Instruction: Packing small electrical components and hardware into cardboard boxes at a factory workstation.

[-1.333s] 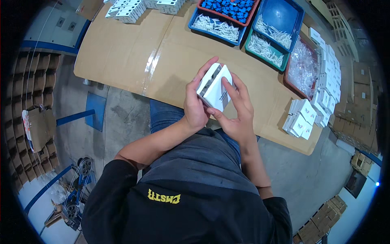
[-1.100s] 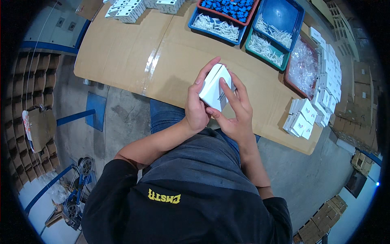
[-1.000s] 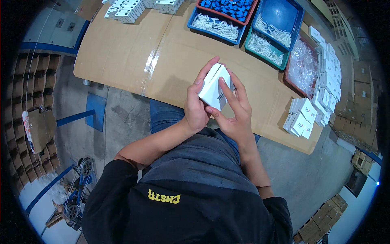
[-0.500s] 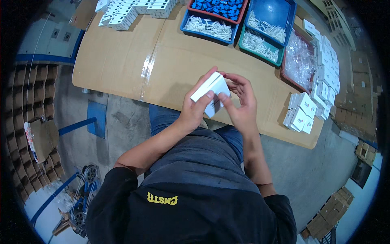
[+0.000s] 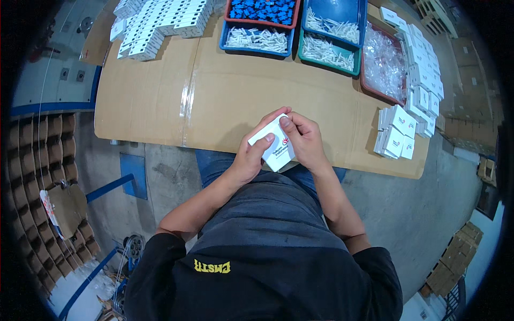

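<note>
A small white carton (image 5: 276, 147) with a printed face is held between my two hands, just above the table's near edge. My left hand (image 5: 250, 156) grips it along its left side, thumb lying on the printed face. From the other side my right hand (image 5: 306, 140) closes on it, thumb pressed near the top corner. The fingers behind the carton are mostly hidden. Right of my hands, a small stack of white flat cartons (image 5: 395, 134) rests on the table (image 5: 225, 91).
At the far side stand a red tray of blue pieces (image 5: 262, 12), blue (image 5: 257, 40) and green (image 5: 329, 53) trays of white sticks, and a red tray of clear plastic (image 5: 383, 67). White boxes (image 5: 174, 21) crowd the far left; more cartons (image 5: 425, 69) line the right edge.
The carton has turned so its printed face shows more fully. My right hand, looser before with fingers raised, now presses its thumb on the carton. The view has shifted slightly.
</note>
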### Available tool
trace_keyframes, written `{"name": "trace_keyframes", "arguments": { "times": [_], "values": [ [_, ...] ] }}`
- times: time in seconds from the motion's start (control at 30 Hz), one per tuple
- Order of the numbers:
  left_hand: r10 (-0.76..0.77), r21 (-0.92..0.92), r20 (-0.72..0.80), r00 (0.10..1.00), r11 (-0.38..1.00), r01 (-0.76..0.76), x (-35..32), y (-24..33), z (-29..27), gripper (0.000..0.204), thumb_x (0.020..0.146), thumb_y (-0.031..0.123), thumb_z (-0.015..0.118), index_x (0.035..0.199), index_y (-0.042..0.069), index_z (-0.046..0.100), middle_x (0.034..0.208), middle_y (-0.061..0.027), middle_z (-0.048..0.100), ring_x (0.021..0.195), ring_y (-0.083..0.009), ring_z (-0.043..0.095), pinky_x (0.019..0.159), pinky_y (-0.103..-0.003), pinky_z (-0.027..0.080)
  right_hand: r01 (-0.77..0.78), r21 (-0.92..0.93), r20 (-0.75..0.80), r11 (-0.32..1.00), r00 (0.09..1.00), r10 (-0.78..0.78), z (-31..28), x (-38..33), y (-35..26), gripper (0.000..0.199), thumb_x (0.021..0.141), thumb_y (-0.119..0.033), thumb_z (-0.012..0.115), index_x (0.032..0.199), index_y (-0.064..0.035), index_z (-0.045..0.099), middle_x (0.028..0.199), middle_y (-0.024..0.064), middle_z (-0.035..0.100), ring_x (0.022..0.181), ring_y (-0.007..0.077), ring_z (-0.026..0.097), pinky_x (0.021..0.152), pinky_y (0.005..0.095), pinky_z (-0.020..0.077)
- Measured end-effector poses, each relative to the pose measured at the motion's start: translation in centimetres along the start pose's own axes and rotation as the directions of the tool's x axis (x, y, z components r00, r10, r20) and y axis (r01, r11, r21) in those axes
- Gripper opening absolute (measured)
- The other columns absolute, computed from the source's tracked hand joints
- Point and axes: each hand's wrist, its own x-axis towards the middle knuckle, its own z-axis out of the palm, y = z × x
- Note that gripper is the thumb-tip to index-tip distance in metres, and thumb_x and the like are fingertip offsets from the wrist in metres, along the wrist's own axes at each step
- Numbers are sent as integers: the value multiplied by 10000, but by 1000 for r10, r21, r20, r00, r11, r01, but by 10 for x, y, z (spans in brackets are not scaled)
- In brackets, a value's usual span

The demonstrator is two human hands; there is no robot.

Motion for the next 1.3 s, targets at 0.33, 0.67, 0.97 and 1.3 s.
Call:
{"name": "trace_keyframes", "arguments": {
  "times": [0.33,0.67,0.97,1.3],
  "values": [
    [-273,66,-178,945,955,289,9,-9,-28,423,1012,197,601,1402,34,570,1294,-98,624,1153,-146,613,933,-299,518,-260,-42,3,965,965,261,-29,18,-6,281,1021,-287,637,988,-14,694,791,0,663,747,64,603,650,232,469],
    [-166,-239,-213,963,964,114,14,-14,-24,448,946,98,687,1340,61,477,1275,-104,589,1197,-196,589,1043,-385,494,62,197,-150,979,988,-32,-14,4,-6,418,854,-18,797,1225,7,606,1107,67,670,1065,133,628,885,283,533],
    [213,227,-60,975,954,-195,13,6,-25,521,892,55,756,1360,8,531,1320,-136,629,1205,-221,611,1057,-364,488,87,62,12,994,996,-88,-21,-5,-3,381,821,-30,824,1166,2,665,1026,46,714,982,136,673,884,287,538],
    [250,211,69,966,942,-259,6,9,-24,391,869,52,771,1230,4,628,1268,-190,668,1219,-279,631,1051,-408,513,354,-225,104,908,935,-339,-26,-10,-26,317,798,-29,814,1100,-3,722,1049,126,753,984,222,720,877,323,552]
  ]
}}
